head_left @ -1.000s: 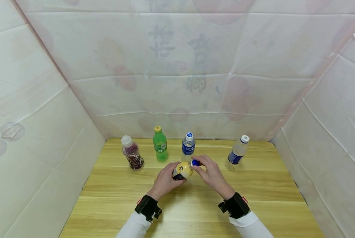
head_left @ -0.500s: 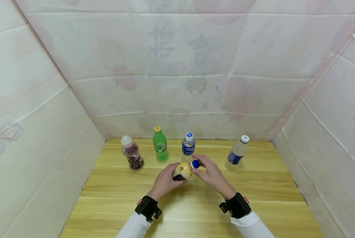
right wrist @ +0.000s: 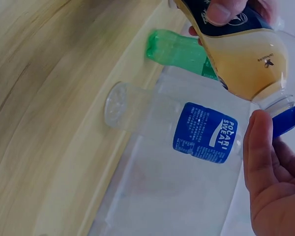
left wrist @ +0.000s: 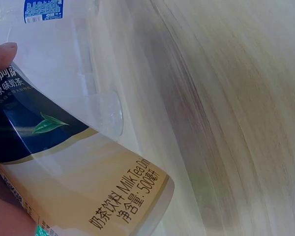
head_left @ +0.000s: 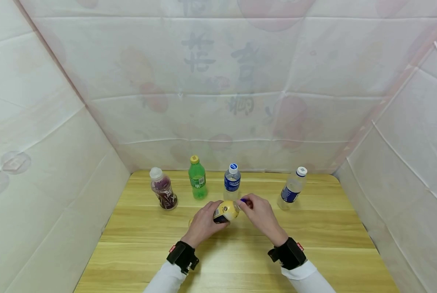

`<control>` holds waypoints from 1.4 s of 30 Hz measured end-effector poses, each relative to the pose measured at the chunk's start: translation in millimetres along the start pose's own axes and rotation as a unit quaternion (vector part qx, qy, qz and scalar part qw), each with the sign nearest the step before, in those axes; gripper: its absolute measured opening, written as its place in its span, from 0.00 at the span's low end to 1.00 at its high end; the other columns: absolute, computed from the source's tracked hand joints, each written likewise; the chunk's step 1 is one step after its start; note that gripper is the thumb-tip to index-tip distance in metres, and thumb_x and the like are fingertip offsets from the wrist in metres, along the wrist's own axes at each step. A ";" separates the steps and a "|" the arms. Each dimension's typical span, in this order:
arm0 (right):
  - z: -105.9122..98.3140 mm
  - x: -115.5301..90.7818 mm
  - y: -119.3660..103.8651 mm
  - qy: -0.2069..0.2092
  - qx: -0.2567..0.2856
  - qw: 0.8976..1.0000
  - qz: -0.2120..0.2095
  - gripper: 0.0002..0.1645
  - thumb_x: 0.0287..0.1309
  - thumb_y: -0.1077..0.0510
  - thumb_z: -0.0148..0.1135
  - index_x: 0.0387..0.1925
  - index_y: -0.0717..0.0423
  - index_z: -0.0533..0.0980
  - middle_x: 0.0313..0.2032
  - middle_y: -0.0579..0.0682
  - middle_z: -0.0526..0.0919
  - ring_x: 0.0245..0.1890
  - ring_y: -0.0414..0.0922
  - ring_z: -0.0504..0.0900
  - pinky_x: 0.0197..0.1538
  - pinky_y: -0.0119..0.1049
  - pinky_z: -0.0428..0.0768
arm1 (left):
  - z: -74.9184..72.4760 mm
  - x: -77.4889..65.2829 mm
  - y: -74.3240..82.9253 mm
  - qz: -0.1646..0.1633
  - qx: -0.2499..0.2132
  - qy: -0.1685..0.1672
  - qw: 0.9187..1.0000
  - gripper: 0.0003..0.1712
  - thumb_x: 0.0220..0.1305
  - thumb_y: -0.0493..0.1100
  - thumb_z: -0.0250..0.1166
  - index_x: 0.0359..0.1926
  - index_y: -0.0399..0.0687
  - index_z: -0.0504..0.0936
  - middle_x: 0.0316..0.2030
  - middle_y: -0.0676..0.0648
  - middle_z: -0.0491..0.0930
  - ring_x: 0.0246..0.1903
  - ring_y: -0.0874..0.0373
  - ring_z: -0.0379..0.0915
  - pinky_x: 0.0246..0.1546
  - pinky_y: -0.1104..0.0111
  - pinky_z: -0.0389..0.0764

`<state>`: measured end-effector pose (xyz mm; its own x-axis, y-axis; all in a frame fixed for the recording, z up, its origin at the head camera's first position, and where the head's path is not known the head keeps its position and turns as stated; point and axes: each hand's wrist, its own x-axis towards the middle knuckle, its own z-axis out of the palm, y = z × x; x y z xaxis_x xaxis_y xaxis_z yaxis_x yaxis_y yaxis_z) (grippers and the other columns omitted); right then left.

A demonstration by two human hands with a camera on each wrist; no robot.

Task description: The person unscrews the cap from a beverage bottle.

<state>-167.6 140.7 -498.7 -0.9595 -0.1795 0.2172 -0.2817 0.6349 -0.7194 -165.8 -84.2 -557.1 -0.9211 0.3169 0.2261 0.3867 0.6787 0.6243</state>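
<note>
My left hand (head_left: 203, 223) grips a milk tea bottle (head_left: 227, 211) round its dark-blue label, holding it tilted with the neck toward the right. My right hand (head_left: 261, 215) pinches the blue cap (right wrist: 286, 122) between thumb and fingers at the bottle's mouth. In the right wrist view, clear neck threads (right wrist: 278, 104) show beside the cap. Pale tan drink fills the visible shoulder of the bottle. The left wrist view shows the bottle's lower label (left wrist: 73, 142) and its base, with one fingertip (left wrist: 2, 56) on the label.
Along the back of the wooden table (head_left: 218, 264) stand a bottle of dark purple drink (head_left: 163, 191), a green bottle (head_left: 197, 179) and a clear Pocari Sweat bottle (head_left: 232, 183). Another clear blue-labelled bottle (head_left: 292, 190) stands to the right. Pale cloth walls (head_left: 218, 122) surround the table.
My right fingers were spread wider round the blue cap half a second ago; now they close over it and hide most of it in the head view. My left hand has hardly moved.
</note>
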 end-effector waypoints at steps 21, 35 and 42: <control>-10.9 -0.5 1.7 -0.057 0.050 0.994 -0.079 0.17 0.70 0.61 0.66 0.57 0.62 0.80 0.50 0.53 0.83 0.50 0.48 0.85 0.53 0.42 0.86 | 0.4 0.9 -0.6 0.001 -0.005 -0.002 1.000 0.42 0.53 0.54 0.82 0.66 0.48 0.76 0.49 0.48 0.82 0.46 0.53 0.81 0.48 0.57 0.84; -13.8 -0.8 4.1 -0.093 0.079 0.988 -0.095 0.19 0.69 0.68 0.63 0.60 0.58 0.77 0.55 0.52 0.80 0.57 0.51 0.81 0.60 0.51 0.82 | 0.2 1.5 -1.6 -0.005 -0.017 -0.012 1.000 0.42 0.54 0.54 0.81 0.66 0.47 0.76 0.51 0.47 0.82 0.48 0.53 0.80 0.50 0.56 0.84; -10.7 -0.5 3.6 -0.098 0.106 0.989 -0.033 0.34 0.69 0.54 0.69 0.70 0.61 0.69 0.64 0.57 0.75 0.61 0.56 0.79 0.65 0.56 0.76 | -2.7 2.1 -0.7 -0.013 -0.022 -0.022 0.999 0.42 0.54 0.54 0.81 0.67 0.47 0.75 0.51 0.47 0.82 0.48 0.53 0.80 0.51 0.55 0.83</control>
<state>-168.0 151.2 -494.4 -0.9164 -0.3703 0.1519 -0.3199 0.4494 -0.8341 -168.1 -85.8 -555.0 -0.9277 0.3288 0.1766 0.3592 0.6581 0.6618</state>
